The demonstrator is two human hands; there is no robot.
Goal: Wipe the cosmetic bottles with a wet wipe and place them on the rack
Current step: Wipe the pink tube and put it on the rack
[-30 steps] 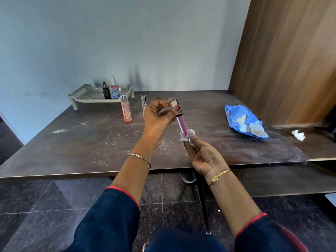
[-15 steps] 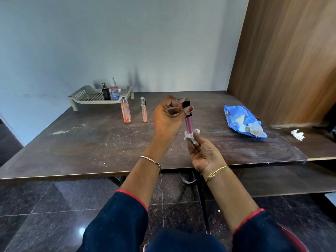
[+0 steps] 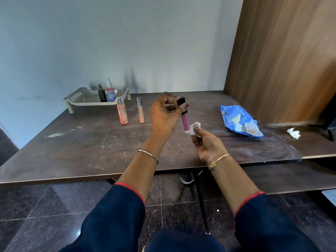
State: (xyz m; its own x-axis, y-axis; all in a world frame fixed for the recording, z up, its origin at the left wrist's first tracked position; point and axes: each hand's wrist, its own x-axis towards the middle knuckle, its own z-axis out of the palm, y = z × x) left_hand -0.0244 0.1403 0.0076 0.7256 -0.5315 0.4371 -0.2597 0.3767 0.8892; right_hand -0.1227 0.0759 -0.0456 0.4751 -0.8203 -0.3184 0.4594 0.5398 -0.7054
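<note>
Head view: left hand [image 3: 164, 113] grips pink bottle [image 3: 185, 122] by its cap, right hand [image 3: 205, 142] pinching wipe [image 3: 195, 127] against it; two bottles on rack [image 3: 81, 99], two unwiped on surface [image 3: 91, 142]

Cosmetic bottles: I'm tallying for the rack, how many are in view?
5. Black bottle and pump bottle on the rack; orange spray bottle and slim tube on the table; pink tube in the left hand.

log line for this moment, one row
step: wiping | left hand: holds pink tube by cap | right hand: wipe at tube base | rack: two bottles
</note>
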